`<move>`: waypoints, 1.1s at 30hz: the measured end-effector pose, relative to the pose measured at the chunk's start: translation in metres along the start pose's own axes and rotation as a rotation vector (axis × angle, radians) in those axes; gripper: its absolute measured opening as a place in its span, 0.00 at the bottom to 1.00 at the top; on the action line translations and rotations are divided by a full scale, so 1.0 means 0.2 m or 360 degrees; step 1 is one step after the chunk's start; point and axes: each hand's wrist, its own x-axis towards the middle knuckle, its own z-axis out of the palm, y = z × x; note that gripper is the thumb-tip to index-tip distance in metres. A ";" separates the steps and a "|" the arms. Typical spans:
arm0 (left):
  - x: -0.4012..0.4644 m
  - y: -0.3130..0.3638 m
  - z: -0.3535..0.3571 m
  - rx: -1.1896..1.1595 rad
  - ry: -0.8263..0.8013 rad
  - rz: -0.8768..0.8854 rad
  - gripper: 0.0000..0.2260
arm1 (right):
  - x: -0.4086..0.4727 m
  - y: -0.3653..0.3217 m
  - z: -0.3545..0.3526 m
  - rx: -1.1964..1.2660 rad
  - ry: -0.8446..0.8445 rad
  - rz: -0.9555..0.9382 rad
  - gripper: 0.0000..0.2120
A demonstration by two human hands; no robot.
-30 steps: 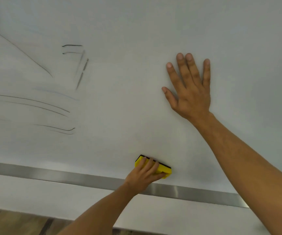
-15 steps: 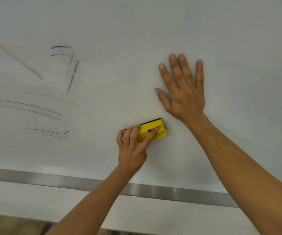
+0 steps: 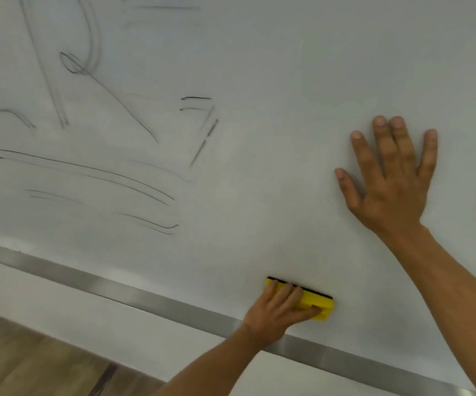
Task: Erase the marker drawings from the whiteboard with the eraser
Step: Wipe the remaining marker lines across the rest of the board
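Note:
My left hand point(image 3: 278, 310) grips a yellow eraser point(image 3: 318, 305) with a black felt edge and presses it flat on the whiteboard point(image 3: 274, 81), just above the board's bottom frame. My right hand point(image 3: 389, 178) lies flat on the board with fingers spread, up and to the right of the eraser, holding nothing. Faint black marker lines point(image 3: 94, 172) and smeared strokes point(image 3: 199, 121) cover the board's left part, well left of the eraser.
A metal frame strip point(image 3: 134, 294) runs along the board's bottom edge, slanting down to the right. Below it is a white wall band point(image 3: 59, 307), and wooden floor point(image 3: 16, 361) shows at the bottom left.
My left hand has swept the eraser down from beside my right wrist to just above the bottom frame. The view has shifted, showing more drawings at the upper left.

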 end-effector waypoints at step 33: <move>-0.05 -1.46 -0.61 0.0164 0.0850 -0.0436 0.35 | 0.54 -0.66 0.25 0.0067 0.0165 0.0413 0.25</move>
